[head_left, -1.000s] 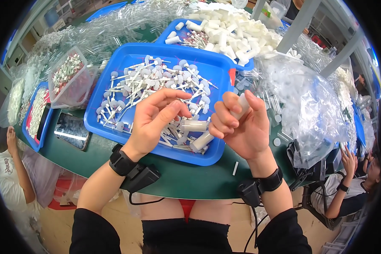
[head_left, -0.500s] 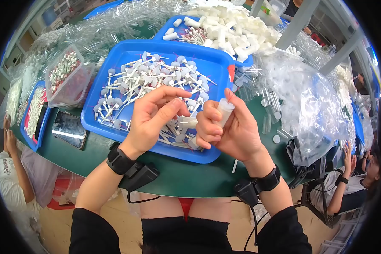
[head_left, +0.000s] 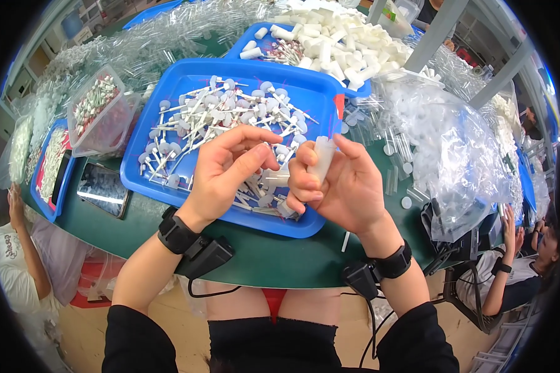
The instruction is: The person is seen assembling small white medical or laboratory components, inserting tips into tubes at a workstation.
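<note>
In the head view, my right grip (head_left: 345,180) is closed around a white tube (head_left: 323,158), fingers curled on its left side and thumb near its upper end. The tube stands slightly tilted, that end sticking out above my fingers. My left grip (head_left: 227,171) hangs just to the left, thumb near the bent fingers; I cannot tell whether the tips meet or pinch anything thin.

To manage this hold well, I judge light, even finger pressure best, so the tube neither squashes nor slips, with its upper end left uncovered and turned where I can see it. The thumb should guide rather than press hard.

Beyond and beneath both grips lies the blue tray (head_left: 320,93), with its heap of disc-topped sticks (head_left: 233,112); its raised near rim passes just below my right fingers, so a low sweep could catch it. The gap between my grips gives some room to work. Nearer my body than the right grip, a small white stick (head_left: 345,242) lies on the green tabletop (head_left: 292,267), whose curved edge passes under my forearms. Well right of that grip, a clear plastic bag (head_left: 460,161) limits sideways movement.
</note>
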### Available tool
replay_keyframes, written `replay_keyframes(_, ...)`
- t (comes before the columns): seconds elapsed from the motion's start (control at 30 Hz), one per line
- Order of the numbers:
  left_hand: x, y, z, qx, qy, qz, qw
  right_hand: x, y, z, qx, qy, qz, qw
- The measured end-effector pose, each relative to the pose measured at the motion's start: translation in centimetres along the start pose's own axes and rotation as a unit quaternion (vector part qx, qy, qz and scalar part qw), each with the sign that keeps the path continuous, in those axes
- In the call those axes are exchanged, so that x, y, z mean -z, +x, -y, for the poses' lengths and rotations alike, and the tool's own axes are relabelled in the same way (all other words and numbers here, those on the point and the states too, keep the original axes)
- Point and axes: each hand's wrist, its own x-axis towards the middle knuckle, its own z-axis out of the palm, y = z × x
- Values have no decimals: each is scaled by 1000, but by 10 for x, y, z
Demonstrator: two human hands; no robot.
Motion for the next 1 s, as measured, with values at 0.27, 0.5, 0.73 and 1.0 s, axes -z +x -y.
replay_keyframes(0.27,-3,1,1,-17,-40,37,998,7,2,-2,5,-83,-22,996)
replay_keyframes(0.5,-3,4,5,-91,-13,78,993,-15,-6,-14,200,-612,-178,744)
replay_keyframes(0.73,-2,2,5,-54,-63,42,996,-2,-5,-1,311,-618,-135,709)
replay_keyframes(1.0,-1,5,4,-47,-56,-7,997,11,2,-5,364,-575,-99,726)
